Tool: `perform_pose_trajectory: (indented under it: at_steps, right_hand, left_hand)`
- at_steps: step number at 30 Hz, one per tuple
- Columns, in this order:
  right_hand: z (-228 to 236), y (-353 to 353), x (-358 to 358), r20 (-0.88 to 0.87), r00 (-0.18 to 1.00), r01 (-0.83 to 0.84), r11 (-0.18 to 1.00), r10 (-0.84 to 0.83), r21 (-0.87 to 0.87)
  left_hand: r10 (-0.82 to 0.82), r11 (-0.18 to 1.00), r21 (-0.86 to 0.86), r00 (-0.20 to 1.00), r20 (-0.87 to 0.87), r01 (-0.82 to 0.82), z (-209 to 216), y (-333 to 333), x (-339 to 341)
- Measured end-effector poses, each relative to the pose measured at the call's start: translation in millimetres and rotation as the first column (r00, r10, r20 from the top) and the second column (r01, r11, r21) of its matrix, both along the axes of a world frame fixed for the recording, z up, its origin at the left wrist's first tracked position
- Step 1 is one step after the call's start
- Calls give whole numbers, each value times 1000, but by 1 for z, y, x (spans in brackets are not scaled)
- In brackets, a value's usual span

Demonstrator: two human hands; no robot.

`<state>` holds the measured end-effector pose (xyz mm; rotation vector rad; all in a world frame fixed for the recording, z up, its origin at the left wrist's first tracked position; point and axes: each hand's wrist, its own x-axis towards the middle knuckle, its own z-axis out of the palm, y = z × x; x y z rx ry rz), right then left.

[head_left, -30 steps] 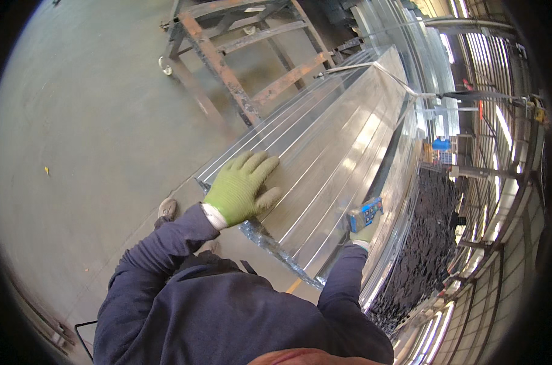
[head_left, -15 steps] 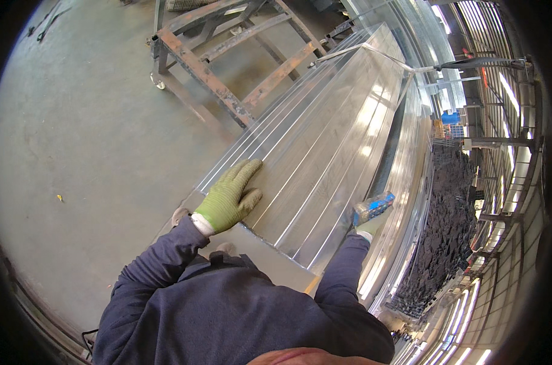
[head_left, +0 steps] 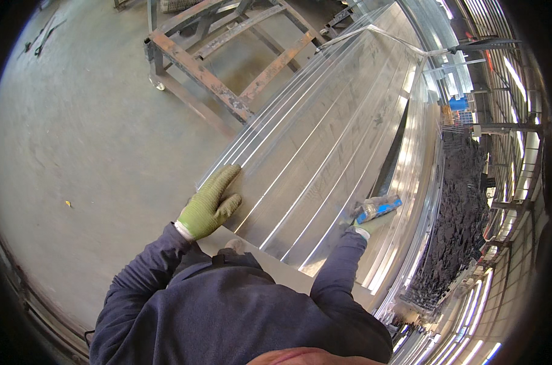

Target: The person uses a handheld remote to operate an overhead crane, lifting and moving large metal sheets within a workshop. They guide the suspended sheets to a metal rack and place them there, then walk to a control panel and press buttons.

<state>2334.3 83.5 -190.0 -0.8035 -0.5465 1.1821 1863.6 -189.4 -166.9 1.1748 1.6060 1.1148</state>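
metal bars (head_left: 315,155) beneath left hand (head_left: 208,205)

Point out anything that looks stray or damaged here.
A small yellow scrap lies loose on the grey floor at left, like stray litter. The metal frame near the top looks patchy and worn, possibly rusted.

No lettering, numbers, labels or signs can be read on anything in view.

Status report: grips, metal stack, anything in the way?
Left grip open at near edge of metal stack. Right grip holding blue handset. Strap across stack, beyond both grips.
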Motion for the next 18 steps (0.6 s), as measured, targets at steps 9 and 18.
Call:
perform_pose_trajectory:
  at_steps: [9, 18]
  right_hand:
    - [-26, -7, 23, 127, 992, -28, 1000, 26, 11]
    - [-7, -3, -6, -45, 999, -18, 999, 20, 45]
  left_hand:
    - [-8, 999, -50, 999, 43, 10, -6, -4, 16]
    - [39, 999, -32, 996, 78, -37, -10, -4, 21]
